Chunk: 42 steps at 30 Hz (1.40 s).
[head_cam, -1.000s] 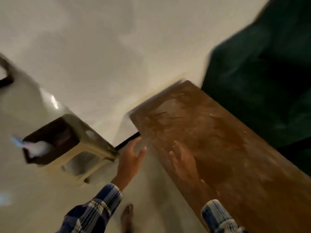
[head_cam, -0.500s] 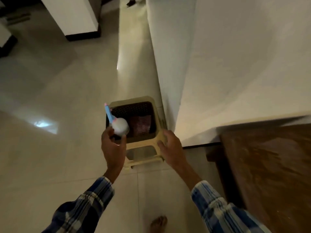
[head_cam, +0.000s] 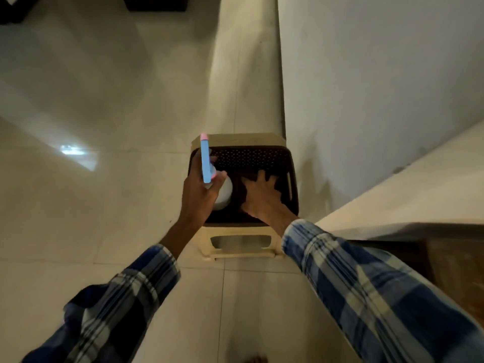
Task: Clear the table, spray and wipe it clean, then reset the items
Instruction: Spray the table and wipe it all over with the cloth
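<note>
While I'm watching from the head cam, the left hand [head_cam: 199, 197] is gripping the spray bottle [head_cam: 223, 193], fingers curled round the neck just under the blue and pink trigger head. It is holding the bottle upright over the left edge of the dark perforated basket [head_cam: 251, 155], and I can't tell whether the base is touching anything. The basket is sitting on top of a beige plastic stool [head_cam: 241, 243] beside the wall [head_cam: 379, 87].

The right hand [head_cam: 259, 195] is reaching into the basket with fingers spread and straight, gripping nothing. A dark reddish patch [head_cam: 248, 176] is showing by its fingertips, possibly a cloth. It's too dim to say, or to say whether the hand is touching it.

The table [head_cam: 461, 263] is only peeking in at the lower right, one brown wooden corner, well apart from both hands.

Handling, as I'm judging it: the bottle is looking like light, stiff, smooth plastic, heavier if it's full, and the round white body could be slippery. The neck below the trigger is the sensible hold, with a finger free for the lever. The thin trigger head is looking like the weak part, so I'm not lifting by it. A cloth, if that's what it is, would be soft and limp, so I'm pinching it anywhere.

Writing: I'm seeing no brand, label or text on the bottle, basket or stool.
</note>
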Each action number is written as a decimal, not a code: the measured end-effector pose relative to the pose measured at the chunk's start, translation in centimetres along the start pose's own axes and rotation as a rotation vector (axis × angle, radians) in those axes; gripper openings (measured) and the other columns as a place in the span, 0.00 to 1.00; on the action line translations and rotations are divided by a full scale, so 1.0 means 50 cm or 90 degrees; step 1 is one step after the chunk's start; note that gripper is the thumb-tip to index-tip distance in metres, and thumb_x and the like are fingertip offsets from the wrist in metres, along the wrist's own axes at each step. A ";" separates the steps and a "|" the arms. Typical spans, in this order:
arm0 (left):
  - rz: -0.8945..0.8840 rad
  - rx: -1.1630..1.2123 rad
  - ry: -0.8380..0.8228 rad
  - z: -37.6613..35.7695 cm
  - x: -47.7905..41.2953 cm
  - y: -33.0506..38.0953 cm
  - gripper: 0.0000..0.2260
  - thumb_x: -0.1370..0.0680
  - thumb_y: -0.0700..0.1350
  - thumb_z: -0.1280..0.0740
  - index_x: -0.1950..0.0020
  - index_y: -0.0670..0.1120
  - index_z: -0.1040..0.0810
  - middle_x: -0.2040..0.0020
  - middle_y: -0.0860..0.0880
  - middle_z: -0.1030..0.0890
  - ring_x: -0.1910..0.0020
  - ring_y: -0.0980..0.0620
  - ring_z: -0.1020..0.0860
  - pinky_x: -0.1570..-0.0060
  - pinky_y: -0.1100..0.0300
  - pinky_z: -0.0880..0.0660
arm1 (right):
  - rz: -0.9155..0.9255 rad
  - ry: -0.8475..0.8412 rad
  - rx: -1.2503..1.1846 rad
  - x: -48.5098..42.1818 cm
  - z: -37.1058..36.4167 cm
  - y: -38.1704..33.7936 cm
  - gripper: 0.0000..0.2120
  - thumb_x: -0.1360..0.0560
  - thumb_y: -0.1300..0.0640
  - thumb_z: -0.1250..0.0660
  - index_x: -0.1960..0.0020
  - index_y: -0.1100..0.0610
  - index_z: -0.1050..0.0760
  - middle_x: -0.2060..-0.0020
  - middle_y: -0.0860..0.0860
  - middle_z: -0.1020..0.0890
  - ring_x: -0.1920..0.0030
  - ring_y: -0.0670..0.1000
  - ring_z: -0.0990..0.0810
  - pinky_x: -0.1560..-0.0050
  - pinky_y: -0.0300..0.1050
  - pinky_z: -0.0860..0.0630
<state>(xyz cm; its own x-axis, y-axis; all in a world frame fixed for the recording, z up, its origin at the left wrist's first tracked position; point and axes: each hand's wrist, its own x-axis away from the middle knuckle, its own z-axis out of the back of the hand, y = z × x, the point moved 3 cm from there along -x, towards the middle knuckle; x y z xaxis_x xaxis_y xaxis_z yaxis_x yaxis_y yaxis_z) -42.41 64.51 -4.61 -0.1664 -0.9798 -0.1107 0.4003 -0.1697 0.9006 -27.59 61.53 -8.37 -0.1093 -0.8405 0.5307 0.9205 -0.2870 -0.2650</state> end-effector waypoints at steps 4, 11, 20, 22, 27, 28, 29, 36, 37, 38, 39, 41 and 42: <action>-0.038 0.003 0.000 -0.005 -0.016 0.012 0.23 0.23 0.42 0.30 0.32 0.56 0.35 0.46 0.65 0.25 0.46 0.49 0.19 0.46 0.64 0.23 | -0.013 0.120 0.052 -0.015 0.009 -0.020 0.27 0.23 0.55 0.29 0.26 0.50 0.31 0.27 0.60 0.36 0.30 0.70 0.35 0.37 0.64 0.26; -0.045 0.076 0.044 -0.004 -0.010 0.059 0.17 0.21 0.45 0.33 0.35 0.42 0.29 0.51 0.37 0.19 0.51 0.42 0.18 0.45 0.45 0.21 | 0.013 0.314 -0.241 0.030 0.057 0.033 0.14 0.26 0.61 0.32 0.43 0.52 0.15 0.48 0.53 0.14 0.47 0.57 0.16 0.48 0.49 0.18; -0.155 0.118 0.013 -0.050 0.159 0.234 0.19 0.20 0.41 0.35 0.38 0.26 0.31 0.50 0.33 0.22 0.52 0.40 0.20 0.47 0.43 0.22 | 0.063 0.391 -0.786 0.304 0.143 0.134 0.19 0.23 0.69 0.33 0.33 0.61 0.20 0.38 0.55 0.17 0.44 0.45 0.16 0.53 0.32 0.20; -0.154 0.129 -0.015 -0.093 0.229 0.269 0.16 0.21 0.39 0.35 0.38 0.29 0.30 0.49 0.40 0.22 0.50 0.46 0.21 0.47 0.48 0.21 | 0.030 0.423 -0.855 0.386 0.133 0.197 0.19 0.24 0.70 0.34 0.34 0.62 0.20 0.40 0.56 0.16 0.40 0.51 0.17 0.48 0.40 0.17; -0.159 0.164 -0.128 -0.237 0.428 0.347 0.15 0.22 0.43 0.35 0.36 0.47 0.32 0.50 0.47 0.27 0.54 0.54 0.25 0.53 0.56 0.25 | -0.155 0.517 -1.058 0.619 0.055 0.411 0.16 0.25 0.70 0.34 0.42 0.60 0.15 0.52 0.61 0.13 0.52 0.63 0.14 0.51 0.63 0.16; -0.155 0.177 -0.166 -0.268 0.468 0.359 0.17 0.22 0.42 0.35 0.34 0.50 0.33 0.48 0.50 0.26 0.51 0.55 0.25 0.49 0.59 0.24 | -0.204 0.534 -1.106 0.668 0.036 0.454 0.16 0.25 0.72 0.35 0.43 0.61 0.16 0.53 0.63 0.13 0.53 0.65 0.14 0.53 0.61 0.16; -0.136 0.183 -0.204 -0.308 0.521 0.382 0.19 0.22 0.40 0.36 0.34 0.54 0.33 0.48 0.56 0.24 0.51 0.58 0.23 0.48 0.64 0.25 | -0.256 0.564 -1.146 0.735 0.016 0.508 0.16 0.24 0.73 0.37 0.43 0.62 0.16 0.53 0.62 0.13 0.53 0.65 0.14 0.53 0.58 0.15; -0.100 0.186 -0.432 -0.542 0.823 0.498 0.12 0.23 0.37 0.37 0.45 0.53 0.23 0.61 0.57 0.21 0.68 0.38 0.28 0.68 0.47 0.28 | -0.427 0.684 -1.419 1.127 -0.162 0.820 0.14 0.25 0.67 0.39 0.43 0.62 0.19 0.48 0.63 0.16 0.49 0.64 0.17 0.47 0.62 0.18; -0.093 0.183 -0.453 -0.565 0.854 0.508 0.13 0.22 0.36 0.36 0.45 0.53 0.24 0.59 0.59 0.19 0.69 0.43 0.27 0.68 0.51 0.28 | -0.430 0.679 -1.447 1.167 -0.184 0.848 0.12 0.24 0.64 0.38 0.44 0.61 0.20 0.48 0.61 0.17 0.49 0.62 0.17 0.49 0.58 0.18; -0.078 0.174 -0.473 -0.590 0.889 0.525 0.13 0.21 0.36 0.35 0.45 0.54 0.25 0.60 0.59 0.19 0.70 0.49 0.26 0.68 0.56 0.28 | -0.455 0.675 -1.464 1.210 -0.208 0.877 0.11 0.24 0.60 0.36 0.44 0.60 0.20 0.48 0.60 0.17 0.49 0.61 0.17 0.49 0.56 0.18; -0.063 0.155 -0.499 -0.626 0.936 0.546 0.12 0.21 0.37 0.34 0.47 0.55 0.25 0.63 0.57 0.20 0.70 0.54 0.26 0.69 0.62 0.28 | -0.477 0.679 -1.473 1.264 -0.232 0.912 0.14 0.25 0.57 0.33 0.41 0.59 0.20 0.46 0.58 0.16 0.46 0.60 0.17 0.46 0.56 0.19; -0.023 0.122 -0.529 -0.679 0.995 0.564 0.09 0.21 0.42 0.32 0.50 0.56 0.26 0.65 0.51 0.23 0.70 0.54 0.23 0.68 0.65 0.26 | -0.513 0.691 -1.465 1.332 -0.264 0.960 0.23 0.29 0.54 0.27 0.35 0.56 0.20 0.41 0.57 0.15 0.40 0.61 0.18 0.40 0.60 0.21; -0.025 0.105 -0.545 -0.709 1.025 0.579 0.07 0.21 0.44 0.32 0.51 0.57 0.27 0.64 0.47 0.23 0.69 0.52 0.22 0.67 0.63 0.24 | -0.521 0.718 -1.448 1.368 -0.281 0.989 0.24 0.30 0.54 0.26 0.34 0.54 0.21 0.40 0.57 0.16 0.39 0.62 0.18 0.39 0.63 0.22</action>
<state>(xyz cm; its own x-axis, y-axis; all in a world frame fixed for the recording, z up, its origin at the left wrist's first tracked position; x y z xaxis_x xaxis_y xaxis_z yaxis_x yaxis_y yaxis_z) -7.42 5.61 0.88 -0.8236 -0.5465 0.1518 0.2555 -0.1186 0.9595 5.18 -16.60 3.52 -0.6960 -0.0331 0.7173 -0.6871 0.3210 -0.6518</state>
